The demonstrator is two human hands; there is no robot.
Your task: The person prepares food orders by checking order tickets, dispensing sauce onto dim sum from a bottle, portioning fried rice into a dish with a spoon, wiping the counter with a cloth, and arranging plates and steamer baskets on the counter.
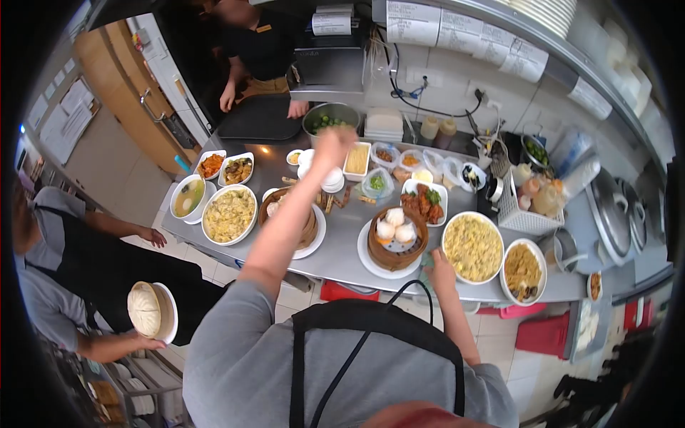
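Note:
My left hand (335, 148) reaches across the counter, just in front of a metal bowl (311, 123) of small green fruits. It is blurred and its fingers are turned away, so any grip is hidden. Beside it stands a white tub (356, 161) of pale yellow strips. My right hand (443, 272) is at the counter's front edge, fingers closed on what looks like a green cloth (427, 262). It lies between a bamboo steamer (394, 258) of white dumplings and a large bowl (472, 247) of yellow, egg-like food. Another steamer (303, 232) is partly behind my left forearm.
On the left, a co-worker's hand (146, 341) holds a plate with a large white bun (145, 311). Another person stands behind the counter by a black tray (260, 118). A white basket (529, 207) of bottles and pot lids (611, 214) stand on the right.

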